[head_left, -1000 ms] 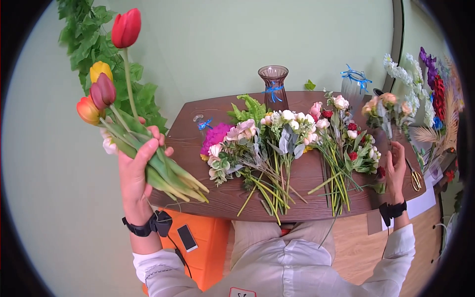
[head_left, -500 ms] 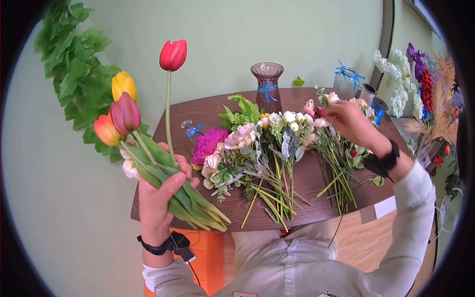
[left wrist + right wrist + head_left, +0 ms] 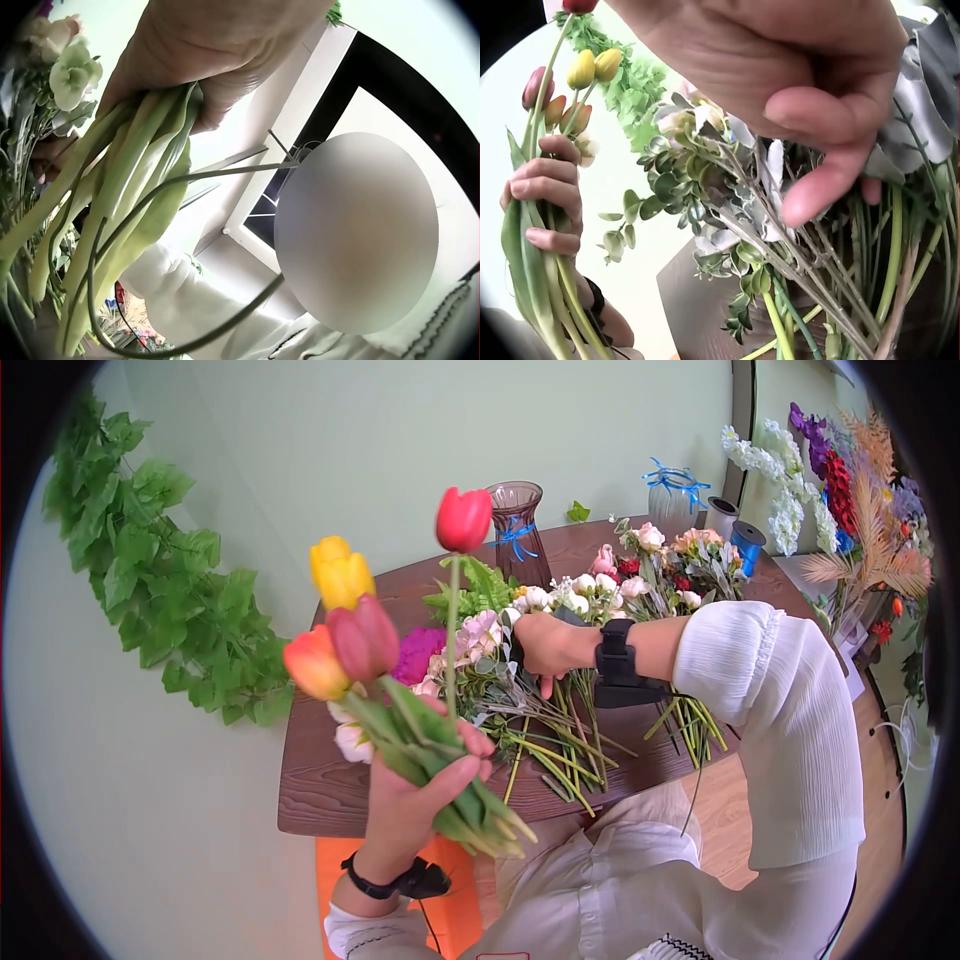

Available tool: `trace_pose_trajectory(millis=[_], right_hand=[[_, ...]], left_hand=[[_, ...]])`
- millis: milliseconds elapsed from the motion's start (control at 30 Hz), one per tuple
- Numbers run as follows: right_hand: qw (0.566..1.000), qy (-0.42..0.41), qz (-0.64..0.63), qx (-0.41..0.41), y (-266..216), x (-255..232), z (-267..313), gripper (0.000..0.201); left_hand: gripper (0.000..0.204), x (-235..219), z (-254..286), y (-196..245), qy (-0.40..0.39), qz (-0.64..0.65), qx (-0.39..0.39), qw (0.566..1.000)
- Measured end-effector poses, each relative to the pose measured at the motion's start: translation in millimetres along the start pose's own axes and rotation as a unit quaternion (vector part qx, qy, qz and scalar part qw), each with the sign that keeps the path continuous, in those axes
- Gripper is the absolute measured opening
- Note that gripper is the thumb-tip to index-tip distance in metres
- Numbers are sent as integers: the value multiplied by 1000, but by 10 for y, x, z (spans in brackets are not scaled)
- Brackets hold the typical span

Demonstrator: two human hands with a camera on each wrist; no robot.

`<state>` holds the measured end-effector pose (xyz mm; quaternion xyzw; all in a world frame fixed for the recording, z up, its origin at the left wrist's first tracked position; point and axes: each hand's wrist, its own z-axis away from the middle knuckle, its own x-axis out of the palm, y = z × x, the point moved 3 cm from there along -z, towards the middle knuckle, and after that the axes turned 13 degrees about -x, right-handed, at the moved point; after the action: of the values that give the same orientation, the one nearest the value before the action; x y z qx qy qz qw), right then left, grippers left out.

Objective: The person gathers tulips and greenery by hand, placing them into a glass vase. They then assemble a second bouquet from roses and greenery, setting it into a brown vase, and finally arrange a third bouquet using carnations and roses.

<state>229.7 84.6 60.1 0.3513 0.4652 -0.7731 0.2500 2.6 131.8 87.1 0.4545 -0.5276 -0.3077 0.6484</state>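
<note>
My left hand (image 3: 425,785) grips a bunch of tulips by their lower stems, in front of the table's left part. The bunch has a red tulip (image 3: 464,520) standing highest on a long stem, a yellow tulip (image 3: 342,572), a purple-pink tulip (image 3: 364,638) and an orange tulip (image 3: 316,663). White blooms (image 3: 352,740) show low beside the wrist. My right hand (image 3: 552,644) reaches down over the flowers at mid-table. Its fingers (image 3: 817,187) hang loosely curled over greyish stems (image 3: 780,262) and eucalyptus-like leaves (image 3: 667,180), with no stem visibly pinched.
A purple glass vase (image 3: 520,535) with a blue ribbon stands behind the flowers. Toward the back right are a clear vase (image 3: 672,500) and ribbon spools (image 3: 747,545). Pink and white roses (image 3: 650,538) lie right of my hand. Leafy garland (image 3: 165,580) hangs on the left wall.
My right hand has crossed from the table's right side, over the roses, to the flowers in the middle. The left hand has brought the tulips rightward and lower in view.
</note>
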Motion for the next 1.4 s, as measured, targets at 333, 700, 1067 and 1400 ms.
trace_pose_trajectory(millis=[333,700,1067,1400], right_hand=[[985,104,-124,-54,58,55,29,12],[916,176,-290,-213,-11,19,211,11],[801,250,-442,-316,-195,-498,273,14],[722,258,-488,-417,-429,-1056,407,21]], left_hand=[[29,-32,-280,-242,43,-91,81,992],[35,-99,-82,-337,120,-112,169,972],[44,117,16,35,123,-49,250,959],[26,447,-847,738,26,-143,220,965]])
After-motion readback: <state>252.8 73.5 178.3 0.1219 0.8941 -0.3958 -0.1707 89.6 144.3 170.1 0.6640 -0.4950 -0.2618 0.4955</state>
